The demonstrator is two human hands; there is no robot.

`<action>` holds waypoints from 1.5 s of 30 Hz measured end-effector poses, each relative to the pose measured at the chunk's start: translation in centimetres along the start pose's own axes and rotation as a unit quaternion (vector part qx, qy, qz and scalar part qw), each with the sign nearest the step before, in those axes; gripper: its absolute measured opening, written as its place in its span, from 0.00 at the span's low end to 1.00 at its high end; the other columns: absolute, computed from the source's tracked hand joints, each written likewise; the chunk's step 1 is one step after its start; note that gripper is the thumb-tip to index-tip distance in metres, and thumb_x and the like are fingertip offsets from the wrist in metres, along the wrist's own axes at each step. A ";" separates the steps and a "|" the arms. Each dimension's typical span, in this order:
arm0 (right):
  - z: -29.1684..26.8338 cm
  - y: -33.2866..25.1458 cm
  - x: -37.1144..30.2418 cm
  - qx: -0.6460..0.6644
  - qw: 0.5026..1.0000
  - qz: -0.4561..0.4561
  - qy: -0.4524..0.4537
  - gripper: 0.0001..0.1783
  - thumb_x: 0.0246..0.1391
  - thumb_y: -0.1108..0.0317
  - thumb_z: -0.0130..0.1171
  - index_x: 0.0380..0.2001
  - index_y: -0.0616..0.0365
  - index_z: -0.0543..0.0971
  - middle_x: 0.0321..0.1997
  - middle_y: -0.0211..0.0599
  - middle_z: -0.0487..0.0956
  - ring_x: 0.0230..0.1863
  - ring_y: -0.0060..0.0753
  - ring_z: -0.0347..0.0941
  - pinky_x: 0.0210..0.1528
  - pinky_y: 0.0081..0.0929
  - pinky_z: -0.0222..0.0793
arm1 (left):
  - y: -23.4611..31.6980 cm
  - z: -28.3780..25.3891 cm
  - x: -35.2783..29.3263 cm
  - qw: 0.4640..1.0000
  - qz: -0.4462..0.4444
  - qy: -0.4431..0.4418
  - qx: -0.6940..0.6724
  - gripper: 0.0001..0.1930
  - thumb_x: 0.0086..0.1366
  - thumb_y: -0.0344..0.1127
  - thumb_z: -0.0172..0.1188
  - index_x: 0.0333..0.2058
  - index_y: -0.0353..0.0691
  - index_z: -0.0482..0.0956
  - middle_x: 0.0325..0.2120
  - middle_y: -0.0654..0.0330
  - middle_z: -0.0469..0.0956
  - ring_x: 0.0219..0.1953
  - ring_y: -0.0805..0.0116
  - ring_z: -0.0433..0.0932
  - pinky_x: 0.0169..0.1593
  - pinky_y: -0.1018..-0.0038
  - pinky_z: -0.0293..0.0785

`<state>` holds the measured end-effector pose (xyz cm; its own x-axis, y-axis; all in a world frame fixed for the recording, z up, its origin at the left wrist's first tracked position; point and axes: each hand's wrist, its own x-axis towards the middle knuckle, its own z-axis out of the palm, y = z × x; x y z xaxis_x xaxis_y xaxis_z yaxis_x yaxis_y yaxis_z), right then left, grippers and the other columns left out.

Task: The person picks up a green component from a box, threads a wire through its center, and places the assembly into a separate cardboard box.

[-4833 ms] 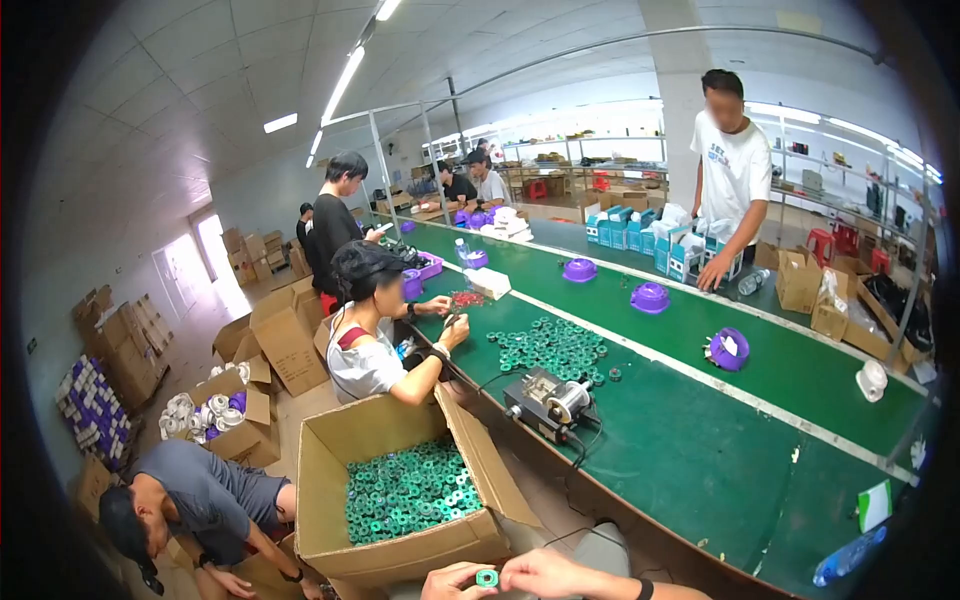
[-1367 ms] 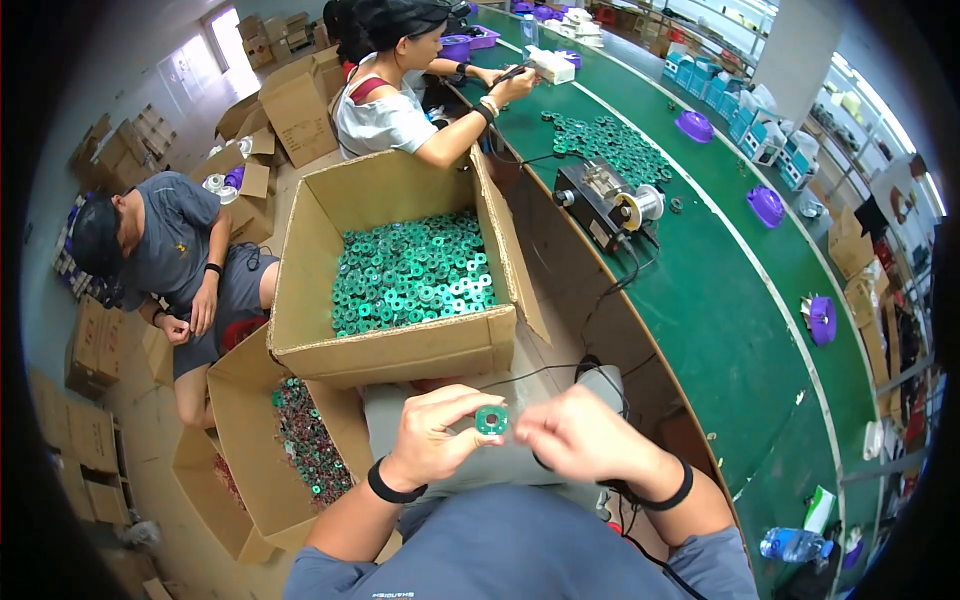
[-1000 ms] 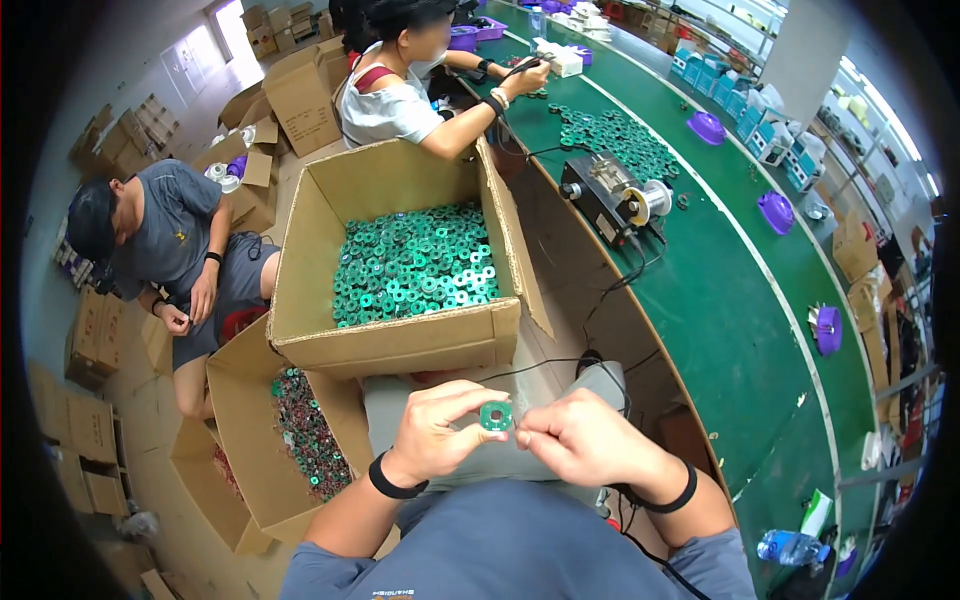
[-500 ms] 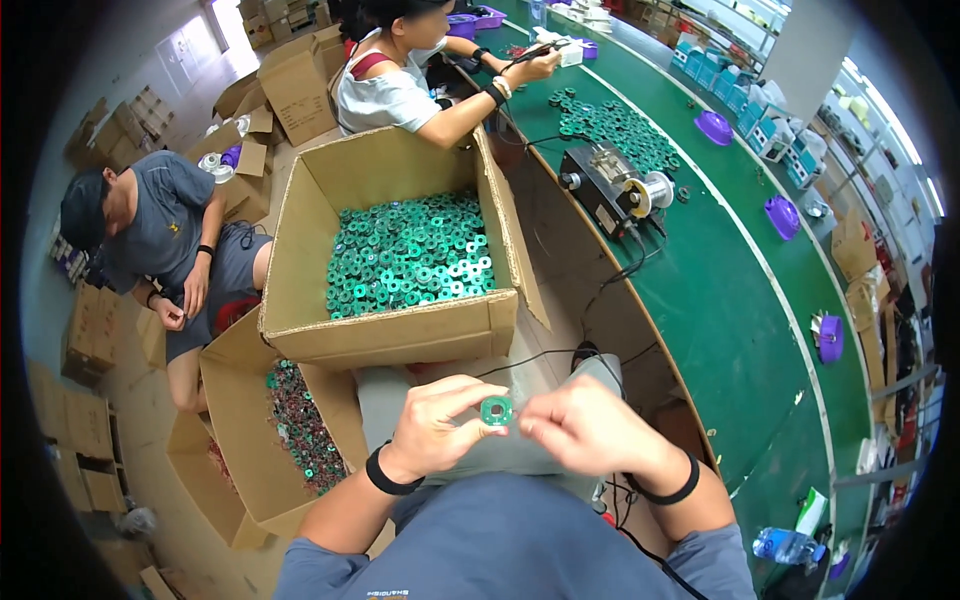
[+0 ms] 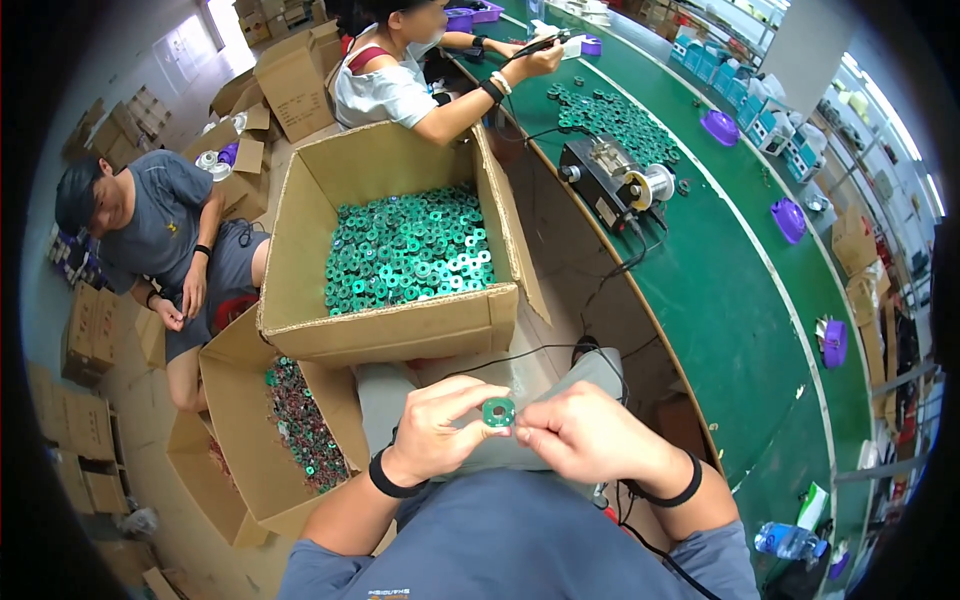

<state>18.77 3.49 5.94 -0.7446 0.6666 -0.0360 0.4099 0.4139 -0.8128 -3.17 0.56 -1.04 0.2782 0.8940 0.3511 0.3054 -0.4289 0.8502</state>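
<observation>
Between thumb and forefinger, my left hand (image 5: 440, 428) pinches a small green circuit board (image 5: 498, 411) with a round hole in its middle, held upright above my lap. At the board's lower right edge are the fingertips of my right hand (image 5: 585, 432), pressed together in a pinch. Whatever they hold, if anything, is too small to make out. Just beyond my hands stands a large open cardboard box (image 5: 390, 345) with a heap of similar green boards (image 5: 405, 250) inside.
Left of my knees, a lower cardboard box (image 5: 235, 400) holds boards mixed with reddish wire bits (image 5: 305, 430). A green workbench (image 5: 720, 330) curves along the right, carrying a black soldering machine (image 5: 600, 185) with a solder spool. One co-worker (image 5: 160, 215) sits left, another (image 5: 390, 90) at the bench.
My right hand has moved slightly left and its pinched fingertips now meet the board's edge. The board has turned a little in my left hand.
</observation>
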 end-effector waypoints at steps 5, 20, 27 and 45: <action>-0.1 0.5 -0.2 0.010 0.999 0.029 0.029 0.08 0.57 0.71 0.56 0.26 0.61 0.80 0.16 0.45 0.74 0.17 0.46 0.72 0.23 0.36 0.68 | 0.2 0.6 -0.1 1.000 -0.015 0.000 -0.008 0.17 0.51 0.26 0.72 0.42 0.34 0.84 0.34 0.52 0.84 0.34 0.59 0.84 0.40 0.69 0.80; -0.7 0.3 -0.1 0.012 0.999 -0.020 0.035 0.07 0.55 0.73 0.56 0.27 0.61 0.81 0.16 0.43 0.75 0.17 0.42 0.74 0.24 0.36 0.68 | 0.8 -0.1 0.9 1.000 0.000 0.008 -0.004 0.17 0.51 0.27 0.72 0.42 0.34 0.84 0.33 0.53 0.84 0.33 0.59 0.83 0.38 0.69 0.80; -1.1 0.6 -0.4 -0.035 0.999 -0.014 0.040 0.06 0.53 0.73 0.56 0.27 0.61 0.81 0.17 0.45 0.76 0.20 0.48 0.75 0.25 0.37 0.70 | 1.2 -0.4 0.9 1.000 -0.004 0.015 -0.004 0.17 0.49 0.28 0.75 0.39 0.35 0.86 0.32 0.55 0.85 0.33 0.65 0.84 0.37 0.73 0.79; 0.8 2.0 3.2 -0.108 0.993 0.029 0.035 0.06 0.52 0.69 0.58 0.23 0.57 0.78 0.17 0.48 0.76 0.22 0.56 0.76 0.26 0.48 0.72 | 0.2 -2.0 -1.2 0.995 -0.031 0.056 0.082 0.16 0.50 0.27 0.73 0.40 0.36 0.85 0.32 0.54 0.84 0.33 0.61 0.84 0.37 0.71 0.79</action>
<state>16.82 5.94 3.76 -0.6803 0.7322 -0.0324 0.5609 0.4918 -0.6660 -5.26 -0.38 -0.54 0.1534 0.9241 0.3499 0.4665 -0.3799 0.7988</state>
